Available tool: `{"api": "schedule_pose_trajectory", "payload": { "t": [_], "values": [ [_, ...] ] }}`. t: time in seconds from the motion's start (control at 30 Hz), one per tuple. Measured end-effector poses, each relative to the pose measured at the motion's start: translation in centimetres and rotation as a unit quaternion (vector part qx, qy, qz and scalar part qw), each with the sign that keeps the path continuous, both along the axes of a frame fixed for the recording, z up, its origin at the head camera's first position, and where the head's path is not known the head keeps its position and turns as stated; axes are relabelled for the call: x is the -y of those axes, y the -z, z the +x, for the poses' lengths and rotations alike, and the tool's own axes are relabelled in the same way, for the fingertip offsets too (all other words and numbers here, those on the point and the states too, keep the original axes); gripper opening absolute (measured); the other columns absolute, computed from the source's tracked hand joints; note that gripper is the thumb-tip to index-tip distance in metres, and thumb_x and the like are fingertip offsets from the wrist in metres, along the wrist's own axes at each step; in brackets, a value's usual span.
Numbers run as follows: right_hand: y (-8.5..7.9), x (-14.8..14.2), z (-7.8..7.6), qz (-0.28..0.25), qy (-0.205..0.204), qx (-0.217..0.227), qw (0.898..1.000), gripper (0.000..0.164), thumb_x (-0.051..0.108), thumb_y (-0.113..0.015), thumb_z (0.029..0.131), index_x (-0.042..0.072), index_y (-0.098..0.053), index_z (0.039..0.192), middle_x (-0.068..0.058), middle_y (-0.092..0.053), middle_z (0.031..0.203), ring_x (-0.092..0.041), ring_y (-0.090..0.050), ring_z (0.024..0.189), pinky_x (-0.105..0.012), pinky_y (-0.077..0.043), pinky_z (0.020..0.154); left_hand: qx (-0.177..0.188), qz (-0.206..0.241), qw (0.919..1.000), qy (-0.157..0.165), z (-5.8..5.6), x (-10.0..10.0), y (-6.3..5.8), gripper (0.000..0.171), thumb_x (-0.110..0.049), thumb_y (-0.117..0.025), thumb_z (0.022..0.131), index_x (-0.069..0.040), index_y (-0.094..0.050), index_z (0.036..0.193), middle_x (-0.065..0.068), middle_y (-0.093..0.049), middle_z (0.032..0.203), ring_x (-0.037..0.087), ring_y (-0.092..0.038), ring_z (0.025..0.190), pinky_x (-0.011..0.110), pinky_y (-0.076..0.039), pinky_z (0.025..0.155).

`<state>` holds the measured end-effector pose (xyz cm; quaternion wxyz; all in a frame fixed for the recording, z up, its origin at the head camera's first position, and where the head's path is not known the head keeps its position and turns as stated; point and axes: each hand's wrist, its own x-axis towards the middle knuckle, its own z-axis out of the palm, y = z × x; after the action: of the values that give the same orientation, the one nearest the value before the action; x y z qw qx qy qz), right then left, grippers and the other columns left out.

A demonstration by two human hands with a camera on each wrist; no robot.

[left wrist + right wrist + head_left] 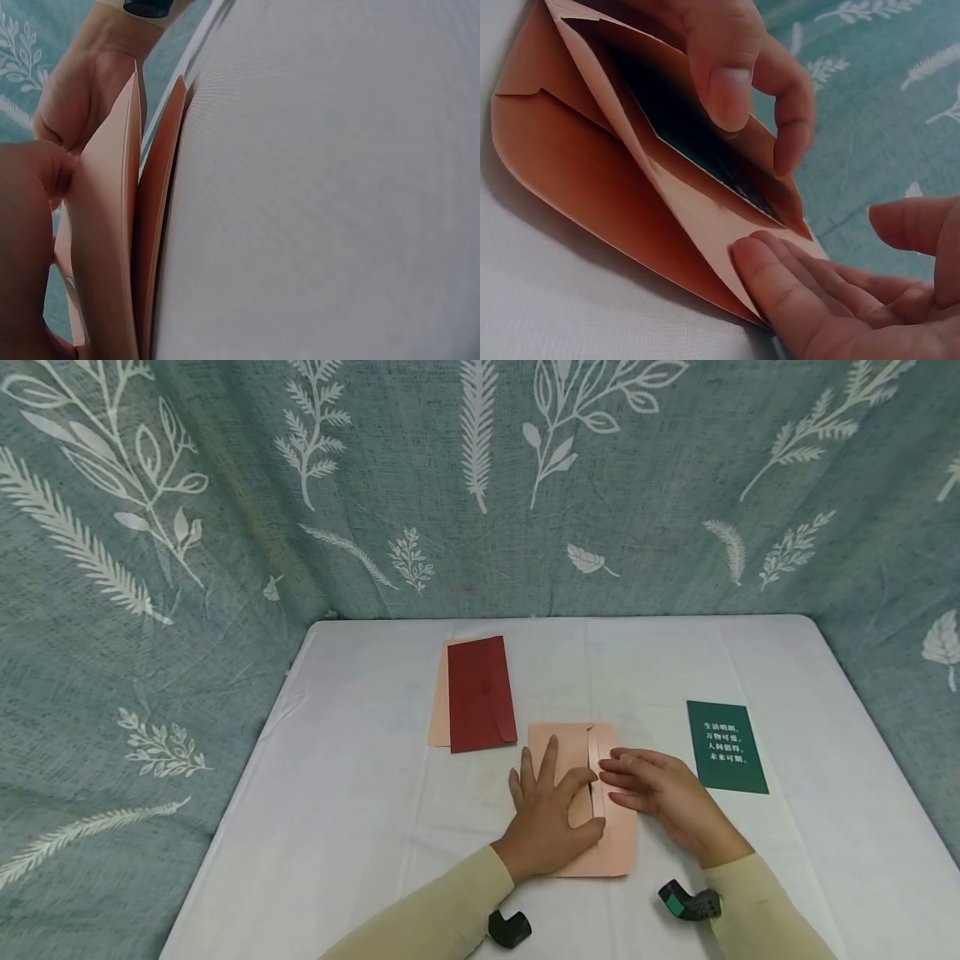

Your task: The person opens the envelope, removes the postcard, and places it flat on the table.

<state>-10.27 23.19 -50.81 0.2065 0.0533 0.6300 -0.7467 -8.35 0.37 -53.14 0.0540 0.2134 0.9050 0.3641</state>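
Observation:
A peach envelope (613, 853) lies on the table with its slit facing up between both hands. In the right wrist view its pocket (705, 189) gapes, and a dark green card (676, 129) shows inside. My left hand (551, 822) rests on the envelope's left part, fingers spread, with thumb and index finger beside the slit. From the right, my right hand (663, 789) reaches over the envelope. Its straight fingers (776, 281) touch the paper along the pocket's edge, while its thumb stands apart.
Behind the left hand lies a dark red envelope (482, 693), partly over another peach piece (439, 714). A green card with white characters (727, 747) lies to the right. The white-covered table (360, 793) meets a leaf-patterned curtain (420, 460) at the back and sides.

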Motion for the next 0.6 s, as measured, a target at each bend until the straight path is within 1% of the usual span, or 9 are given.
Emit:
{"api": "schedule_pose_trajectory", "payload": {
  "t": [0.2, 0.27, 0.33, 0.37, 0.4, 0.43, 0.5, 0.57, 0.6],
  "values": [
    [0.1, 0.1, -0.1, 0.004, -0.002, -0.002, 1.0, 0.057, 0.02, -0.053, 0.117, -0.015, -0.038, 0.159, -0.028, -0.058, 0.152, -0.022, -0.069, 0.126, -0.04, -0.056, 0.1, 0.001, 0.008, 1.0, 0.0, 0.0, 0.1, 0.1, 0.052, -0.041, -0.072, 0.096, -0.029, -0.06, 0.145, 0.017, -0.008, 0.18, 0.06, 0.003, 0.158, 0.083, -0.003, 0.115],
    [0.3, 0.3, 0.1, 0.034, -0.013, -0.03, 0.999, 0.055, 0.02, -0.054, 0.117, -0.012, -0.041, 0.159, -0.028, -0.056, 0.153, -0.025, -0.067, 0.129, -0.037, -0.055, 0.101, 0.0, 0.008, 1.0, 0.001, 0.0, 0.0, 0.2, 0.051, -0.041, -0.072, 0.096, -0.029, -0.06, 0.145, 0.017, -0.008, 0.18, 0.06, 0.002, 0.158, 0.083, -0.003, 0.115],
    [0.8, 0.5, 0.4, 0.091, -0.029, -0.084, 0.992, 0.05, 0.017, -0.056, 0.116, -0.009, -0.046, 0.157, -0.027, -0.057, 0.153, -0.031, -0.064, 0.133, -0.035, -0.055, 0.101, -0.002, 0.009, 1.0, 0.002, 0.0, 0.0, 0.3, 0.051, -0.042, -0.071, 0.096, -0.03, -0.06, 0.145, 0.017, -0.008, 0.18, 0.06, 0.002, 0.158, 0.084, -0.004, 0.115],
    [1.0, 0.6, 0.6, 0.131, -0.04, -0.122, 0.983, 0.047, 0.015, -0.057, 0.115, -0.007, -0.05, 0.156, -0.025, -0.058, 0.152, -0.033, -0.063, 0.133, -0.035, -0.055, 0.102, -0.002, 0.009, 1.0, 0.003, 0.0, 0.0, 0.3, 0.051, -0.042, -0.071, 0.096, -0.03, -0.06, 0.145, 0.017, -0.008, 0.18, 0.061, 0.002, 0.158, 0.084, -0.004, 0.115],
    [1.3, 0.7, 0.8, 0.172, -0.049, -0.162, 0.97, 0.046, 0.014, -0.058, 0.115, -0.005, -0.052, 0.156, -0.023, -0.058, 0.153, -0.035, -0.062, 0.135, -0.037, -0.054, 0.103, -0.004, 0.009, 0.9999, 0.003, 0.0, 0.1, 0.3, 0.051, -0.042, -0.071, 0.096, -0.03, -0.06, 0.144, 0.018, -0.008, 0.18, 0.061, 0.002, 0.157, 0.084, -0.004, 0.114],
    [1.6, 0.8, 0.9, 0.218, -0.059, -0.205, 0.952, 0.045, 0.014, -0.059, 0.114, -0.003, -0.055, 0.155, -0.021, -0.058, 0.154, -0.037, -0.059, 0.138, -0.041, -0.053, 0.106, -0.004, 0.009, 0.9999, 0.003, 0.0, 0.1, 0.3, 0.051, -0.042, -0.071, 0.096, -0.03, -0.06, 0.145, 0.018, -0.009, 0.18, 0.061, 0.002, 0.157, 0.084, -0.004, 0.114],
    [2.2, 0.9, 1.2, 0.3, -0.077, -0.276, 0.91, 0.045, 0.013, -0.062, 0.113, 0.002, -0.057, 0.156, -0.017, -0.055, 0.159, -0.038, -0.053, 0.144, -0.05, -0.047, 0.112, -0.003, 0.01, 0.9999, 0.003, 0.0, 0.1, 0.2, 0.052, -0.041, -0.071, 0.096, -0.029, -0.06, 0.145, 0.018, -0.008, 0.18, 0.061, 0.002, 0.157, 0.084, -0.004, 0.114],
    [2.7, 0.9, 1.4, 0.357, -0.098, -0.323, 0.871, 0.05, 0.016, -0.064, 0.112, 0.005, -0.055, 0.16, -0.014, -0.047, 0.166, -0.04, -0.043, 0.151, -0.061, -0.038, 0.118, -0.001, 0.01, 0.9999, 0.004, 0.0, 0.2, 0.1, 0.053, -0.042, -0.07, 0.096, -0.03, -0.06, 0.147, 0.018, -0.008, 0.18, 0.061, 0.003, 0.157, 0.084, -0.003, 0.114],
    [2.9, 0.8, 1.4, 0.374, -0.109, -0.337, 0.857, 0.052, 0.018, -0.065, 0.112, 0.006, -0.052, 0.161, -0.014, -0.042, 0.17, -0.04, -0.037, 0.155, -0.065, -0.034, 0.119, 0.0, 0.01, 0.9999, 0.005, 0.0, 0.2, 0.1, 0.053, -0.042, -0.07, 0.097, -0.03, -0.06, 0.147, 0.018, -0.008, 0.18, 0.061, 0.003, 0.157, 0.084, -0.003, 0.114]
  ]
}}
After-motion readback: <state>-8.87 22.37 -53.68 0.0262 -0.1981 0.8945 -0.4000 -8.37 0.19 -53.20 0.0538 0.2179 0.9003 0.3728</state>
